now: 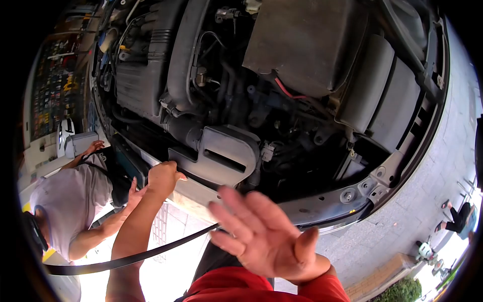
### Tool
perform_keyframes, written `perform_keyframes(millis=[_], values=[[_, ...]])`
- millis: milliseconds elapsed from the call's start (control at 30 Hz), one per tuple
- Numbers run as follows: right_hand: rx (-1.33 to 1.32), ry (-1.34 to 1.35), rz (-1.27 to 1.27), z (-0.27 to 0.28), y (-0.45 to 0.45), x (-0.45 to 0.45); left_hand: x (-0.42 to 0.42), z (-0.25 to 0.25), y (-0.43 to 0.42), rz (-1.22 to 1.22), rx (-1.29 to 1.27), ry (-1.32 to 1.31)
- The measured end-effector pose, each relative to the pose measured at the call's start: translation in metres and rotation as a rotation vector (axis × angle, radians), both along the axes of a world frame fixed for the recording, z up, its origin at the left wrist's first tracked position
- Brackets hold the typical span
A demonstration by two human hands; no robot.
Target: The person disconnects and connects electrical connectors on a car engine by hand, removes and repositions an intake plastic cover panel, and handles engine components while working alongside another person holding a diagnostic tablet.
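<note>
An open engine bay (241, 95) fills most of the scene, with paved ground (402, 201) running along its right side and far right, and bright floor showing at near left. A broad dark box (302, 45) takes up the far middle of the bay, and a ribbed engine cover (143, 85) its left. At far left stands a wall of shelves (53, 90) with small coloured items; a co-worker in a pale shirt (75, 196) leans in at near left, just beside the wearer's left arm.

The right hand (266, 239) is raised at near centre, palm up, fingers spread and slightly blurred, with nothing seen in it. The left hand (163, 178) is closed into a loose fist, thumb out, at the light front edge (188, 195) of the bay; its fingertips are hidden, so whether it grips that edge cannot be told. Just beyond and to its right lies the slotted grey housing (214, 141). Between that housing and the right-hand rim, a deep dark gap leaves open room. Smallest, a black strip (151, 251) curves across the left forearm towards the right hand; contact there is unclear.
</note>
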State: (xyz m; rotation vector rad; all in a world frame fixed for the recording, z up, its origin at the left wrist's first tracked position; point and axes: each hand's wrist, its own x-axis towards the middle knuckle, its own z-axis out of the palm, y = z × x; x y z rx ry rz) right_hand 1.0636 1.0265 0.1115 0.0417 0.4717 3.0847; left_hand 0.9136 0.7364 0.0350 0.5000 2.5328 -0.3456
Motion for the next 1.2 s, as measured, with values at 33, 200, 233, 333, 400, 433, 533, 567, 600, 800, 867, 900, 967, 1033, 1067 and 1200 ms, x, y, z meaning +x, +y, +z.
perform_keyframes(millis=[33, 200, 233, 333, 400, 433, 533, 567, 600, 800, 867, 900, 967, 1033, 1067, 1200], values=[[-0.108, 0.035, 0.051, 0.012, -0.008, -0.001, 0.001, -0.002, -0.001, -0.001, 0.003, -0.007], [-0.275, 0.149, 0.093, 0.033, 0.000, -0.004, -0.002, 0.002, 0.000, -0.013, 0.019, -0.015], [-0.296, 0.161, 0.074, 0.031, 0.000, -0.004, -0.002, 0.002, 0.000, 0.001, 0.023, -0.021], [-0.312, 0.207, 0.007, 0.022, -0.004, -0.001, -0.002, 0.001, -0.002, -0.010, 0.044, -0.018], [-0.325, 0.245, -0.020, 0.016, -0.009, 0.003, -0.002, 0.002, -0.001, -0.010, 0.057, -0.014], [-0.266, 0.235, -0.024, 0.015, -0.007, 0.003, -0.001, 0.001, 0.000, 0.000, 0.075, -0.001], [0.329, 0.074, -0.089, 0.011, -0.002, 0.008, -0.001, -0.002, -0.004, -0.006, 0.056, 0.007], [0.776, 0.045, -0.138, 0.004, 0.001, 0.005, -0.001, -0.002, -0.005, -0.019, 0.013, -0.009], [1.165, -0.007, -0.258, 0.000, 0.003, 0.002, -0.001, -0.001, -0.006, -0.016, 0.014, -0.008], [0.906, 0.071, -0.174, -0.038, -0.010, -0.006, -0.001, -0.002, -0.006, -0.014, -0.005, -0.024], [0.408, -0.014, -0.047, -0.013, -0.013, -0.016, -0.002, -0.002, -0.005, -0.027, 0.011, -0.004], [0.031, -0.095, 0.056, 0.004, -0.012, -0.022, -0.002, -0.004, -0.005, -0.025, 0.011, -0.025], [-0.182, 0.042, 0.075, 0.019, -0.010, -0.029, -0.001, -0.006, -0.009, 0.008, 0.069, -0.015], [-0.228, 0.113, 0.178, 0.024, 0.000, -0.030, -0.001, -0.007, -0.010, 0.009, 0.066, -0.006], [-0.091, 0.118, 0.190, 0.020, -0.001, -0.029, -0.002, -0.005, -0.006, 0.007, 0.042, -0.009], [0.616, 0.067, -0.005, 0.001, -0.014, -0.016, -0.002, -0.001, -0.002, 0.018, 0.022, -0.014]])
